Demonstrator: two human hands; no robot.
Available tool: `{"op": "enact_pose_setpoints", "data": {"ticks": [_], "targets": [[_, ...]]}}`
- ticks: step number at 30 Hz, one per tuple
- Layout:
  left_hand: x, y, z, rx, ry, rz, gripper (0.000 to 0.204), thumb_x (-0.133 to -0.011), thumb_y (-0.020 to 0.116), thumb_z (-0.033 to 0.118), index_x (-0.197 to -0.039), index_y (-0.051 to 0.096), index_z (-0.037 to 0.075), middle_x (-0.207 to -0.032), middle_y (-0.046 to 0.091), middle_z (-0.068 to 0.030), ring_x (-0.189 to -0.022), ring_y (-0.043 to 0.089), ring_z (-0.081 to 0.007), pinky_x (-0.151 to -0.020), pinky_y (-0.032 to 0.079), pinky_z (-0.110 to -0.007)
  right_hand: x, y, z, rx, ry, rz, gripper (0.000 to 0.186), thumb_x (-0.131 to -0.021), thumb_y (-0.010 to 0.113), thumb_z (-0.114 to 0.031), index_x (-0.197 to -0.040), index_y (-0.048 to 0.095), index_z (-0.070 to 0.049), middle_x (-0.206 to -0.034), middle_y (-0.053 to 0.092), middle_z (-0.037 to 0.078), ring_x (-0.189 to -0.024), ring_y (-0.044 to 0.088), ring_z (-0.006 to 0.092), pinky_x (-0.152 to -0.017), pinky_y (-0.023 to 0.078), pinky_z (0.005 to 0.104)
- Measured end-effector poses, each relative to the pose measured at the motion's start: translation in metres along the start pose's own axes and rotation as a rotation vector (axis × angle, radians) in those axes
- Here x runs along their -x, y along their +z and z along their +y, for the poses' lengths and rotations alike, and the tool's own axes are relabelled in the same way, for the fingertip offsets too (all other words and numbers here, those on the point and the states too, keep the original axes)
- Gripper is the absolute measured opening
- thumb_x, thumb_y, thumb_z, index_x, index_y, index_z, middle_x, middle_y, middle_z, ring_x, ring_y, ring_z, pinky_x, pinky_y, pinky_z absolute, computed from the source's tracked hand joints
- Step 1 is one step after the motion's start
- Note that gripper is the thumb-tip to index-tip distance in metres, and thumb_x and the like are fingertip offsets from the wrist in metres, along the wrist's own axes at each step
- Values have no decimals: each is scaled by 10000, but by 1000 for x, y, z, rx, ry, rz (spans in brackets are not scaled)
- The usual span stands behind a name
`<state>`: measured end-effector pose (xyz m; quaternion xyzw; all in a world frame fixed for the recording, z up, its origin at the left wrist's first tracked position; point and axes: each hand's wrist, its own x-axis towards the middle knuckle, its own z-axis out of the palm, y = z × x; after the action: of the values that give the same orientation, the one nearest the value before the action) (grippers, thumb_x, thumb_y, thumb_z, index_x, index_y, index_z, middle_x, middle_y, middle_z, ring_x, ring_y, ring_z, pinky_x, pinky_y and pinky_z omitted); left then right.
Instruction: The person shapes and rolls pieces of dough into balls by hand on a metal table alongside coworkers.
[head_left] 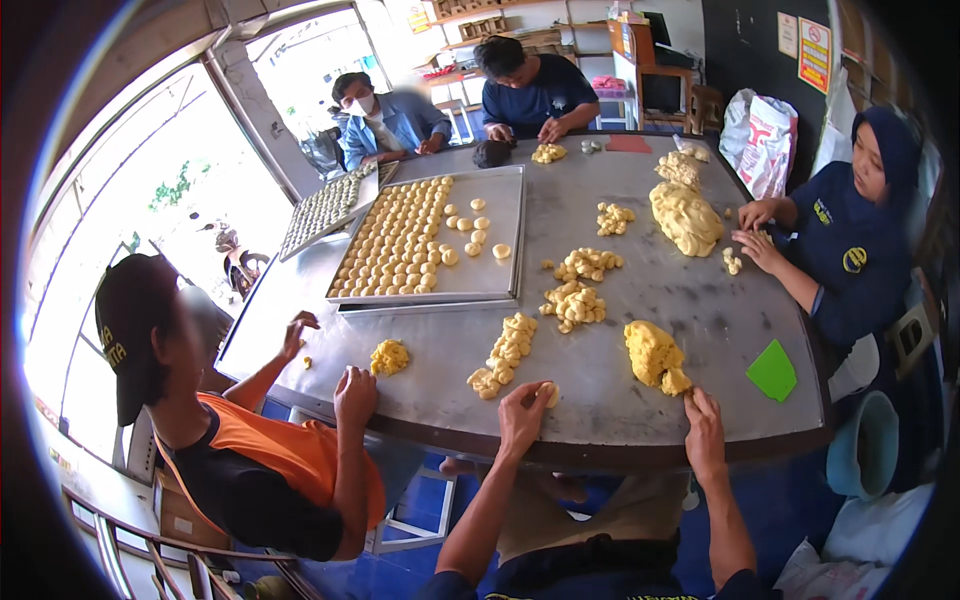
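Observation:
My left hand (522, 420) is closed at the table's near edge, pinching a small flattened piece of pale dough (552, 396) between thumb and fingers. Just beyond it lies a row of pale dough lumps (505, 350). To the right, my right hand (704, 425) has its fingers drawn together at the lower end of a crumbly yellow mass (652, 355). Its fingertips touch or nearly touch a smaller chunk (676, 381) there; whatever they pinch is hidden. A bright green scraper (772, 371) lies to the right of that hand.
On the metal table (610, 420), a tray (510, 250) holds rows of round dough balls. More dough piles (575, 305) and a large dough mass (686, 217) lie mid-table. Co-workers sit around it; the nearest, in an orange shirt (270, 450), is at my left beside a yellow heap (389, 357).

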<state>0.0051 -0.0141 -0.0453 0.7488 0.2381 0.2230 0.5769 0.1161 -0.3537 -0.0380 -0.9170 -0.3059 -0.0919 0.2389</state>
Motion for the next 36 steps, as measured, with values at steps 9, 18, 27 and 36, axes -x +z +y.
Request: {"op": "enact_pose_setpoints", "data": {"ticks": [9, 18, 27, 36], "targets": [[12, 81, 49, 22, -93, -225, 383, -1021, 661, 303, -1172, 729, -43, -908, 786, -157, -814, 747, -170, -759, 573, -330, -37, -2, -95, -423, 2, 237, 373, -909, 648, 46, -1281, 662, 43, -1148, 694, 253, -1040, 681, 421, -916, 544, 444], [3, 67, 42, -293, 44, -363, 226, -876, 715, 158, -1026, 726, -11, -923, 753, -229, -883, 751, -379, -751, 582, -475, -60, 7, -125, -428, -315, 75, 247, -899, 697, -31, -1137, 761, -8, -1163, 730, 193, -950, 692, 389, -843, 551, 433], [17, 75, 10, -392, 164, -238, 323, -830, 776, 173, -1095, 634, 57, -889, 713, -265, -915, 687, -476, -759, 551, -531, -48, 36, -141, -392, -135, 82, 154, -909, 627, -6, -1008, 743, 13, -995, 711, 168, -950, 674, 370, -859, 553, 430], [9, 66, 26, -190, 196, -322, 279, -816, 814, 176, -1005, 670, 30, -914, 721, -234, -891, 701, -454, -725, 546, -471, -71, 48, -99, -1062, 247, -146, 458, -852, 806, -99, -1280, 693, 18, -1143, 744, 224, -937, 771, 250, -780, 600, 337]]}}
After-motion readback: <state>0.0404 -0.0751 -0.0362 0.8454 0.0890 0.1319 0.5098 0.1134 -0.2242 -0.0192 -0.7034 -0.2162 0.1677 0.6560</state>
